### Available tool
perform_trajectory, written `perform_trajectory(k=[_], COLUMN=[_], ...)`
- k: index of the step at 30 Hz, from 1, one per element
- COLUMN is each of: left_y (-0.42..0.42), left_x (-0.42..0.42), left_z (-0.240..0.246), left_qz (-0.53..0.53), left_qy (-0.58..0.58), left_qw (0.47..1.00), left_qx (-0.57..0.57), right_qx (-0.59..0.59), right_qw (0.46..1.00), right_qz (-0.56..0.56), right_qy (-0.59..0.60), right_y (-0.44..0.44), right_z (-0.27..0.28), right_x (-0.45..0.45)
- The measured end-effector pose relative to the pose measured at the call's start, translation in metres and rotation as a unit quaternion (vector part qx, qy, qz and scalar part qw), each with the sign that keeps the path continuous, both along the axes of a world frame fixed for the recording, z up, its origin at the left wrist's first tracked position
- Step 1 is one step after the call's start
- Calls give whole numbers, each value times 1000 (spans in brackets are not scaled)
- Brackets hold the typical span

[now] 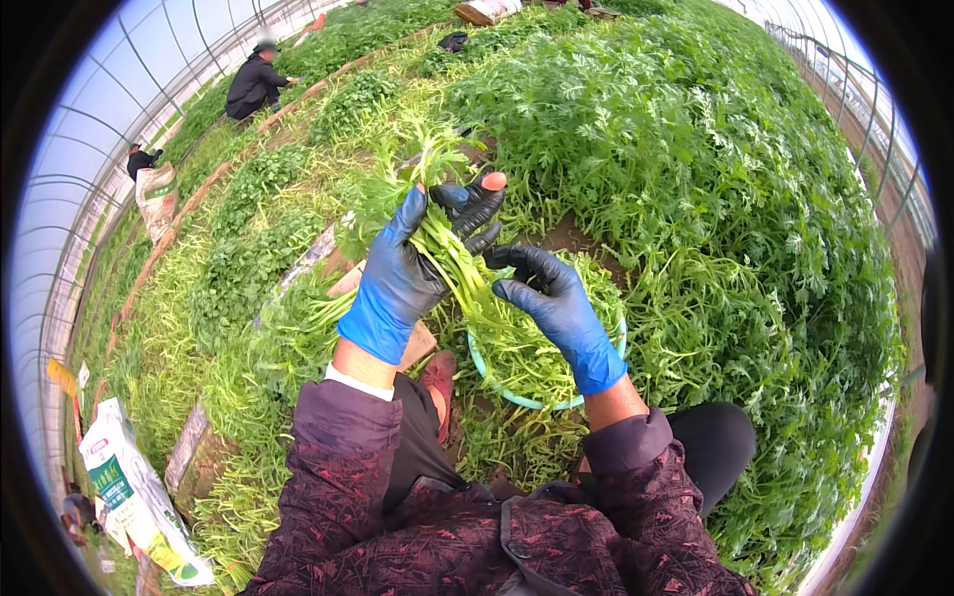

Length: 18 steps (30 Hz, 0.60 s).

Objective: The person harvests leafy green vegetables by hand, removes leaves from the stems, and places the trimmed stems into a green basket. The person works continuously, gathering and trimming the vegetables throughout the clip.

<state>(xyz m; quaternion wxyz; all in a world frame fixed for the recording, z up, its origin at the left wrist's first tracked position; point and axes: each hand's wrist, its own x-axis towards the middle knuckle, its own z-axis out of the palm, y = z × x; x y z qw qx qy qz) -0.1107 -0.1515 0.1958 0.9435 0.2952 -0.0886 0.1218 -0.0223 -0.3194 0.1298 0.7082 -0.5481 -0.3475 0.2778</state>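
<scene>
My left hand [417, 261], in a blue glove stained dark, holds a bunch of leafy green stems [451, 257], its leaves pointing away from me and the stem ends towards the right hand. One bare fingertip pokes out of that glove. My right hand [548, 298], gloved alike, hovers just right of the stem ends with its fingers curled and nothing visible between them. Under both hands stands a round light-green basin [478, 365] heaped with loose greens [529, 357]. More cut stems [332, 307] lie left of my left wrist.
Tall leafy plants [671, 149] fill the right side. A printed plastic bag [123, 492] lies at lower left, a woven sack [156, 200] stands at far left. A person in dark clothes [255, 83] crouches at upper left, another person [139, 160] beyond. Greenhouse ribs curve around.
</scene>
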Motion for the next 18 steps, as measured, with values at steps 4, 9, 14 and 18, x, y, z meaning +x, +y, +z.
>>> perform_trajectory(k=[4,9,14,18], left_y=[-7,0,-1,-8], left_x=[0,-2,0,3], left_z=[-4,-8,-12,-13], left_qz=[23,48,38,59], left_qy=[50,130,121,201], left_qw=[997,990,991,977], left_qx=[48,38,31,40], right_qx=[-8,42,90,40], right_qw=[1000,989,992,990], right_qz=[13,-22,-9,-131], right_qy=[-14,141,84,-47], right_y=[20,19,24,37], right_z=[20,9,4,3], right_x=[-19,-18,-21,-27])
